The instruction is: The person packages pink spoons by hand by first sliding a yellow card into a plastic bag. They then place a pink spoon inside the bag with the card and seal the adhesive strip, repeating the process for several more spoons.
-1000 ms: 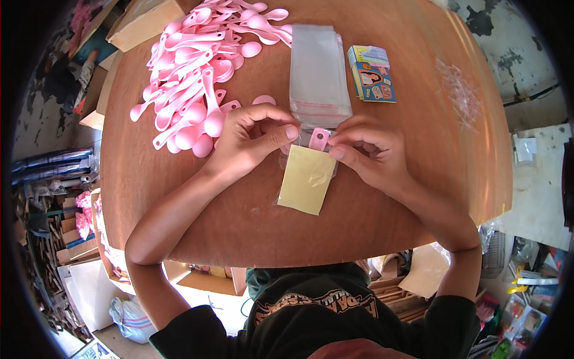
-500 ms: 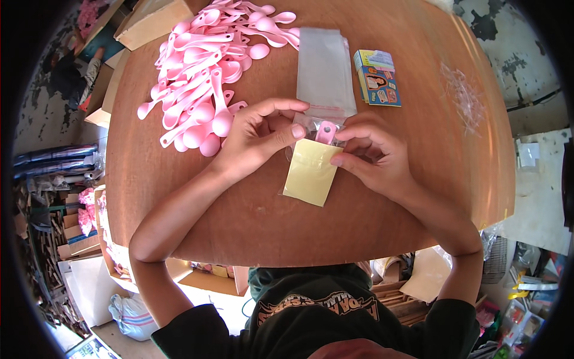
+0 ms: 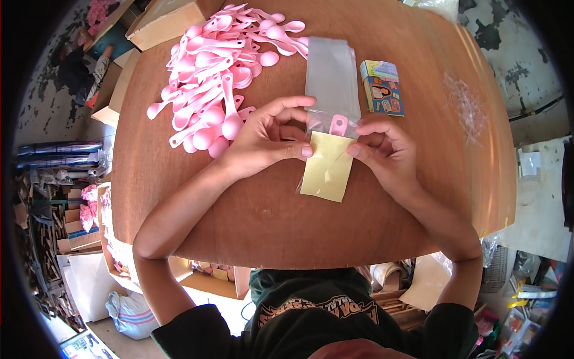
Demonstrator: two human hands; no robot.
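Left hand (image 3: 263, 139) and right hand (image 3: 388, 148) pinch a clear packet (image 3: 318, 124), yellow card (image 3: 326, 167) and pink handle (image 3: 336, 127) inside, at frame center.

We have a clear plastic bag (image 3: 320, 124) before us, held at both sides, its lower end slanting slightly left. Inside, we see a rectangular yellow card (image 3: 327, 170), blank face up; above its top edge protrudes a pink spoon's holed handle (image 3: 338, 129), the rest hidden.
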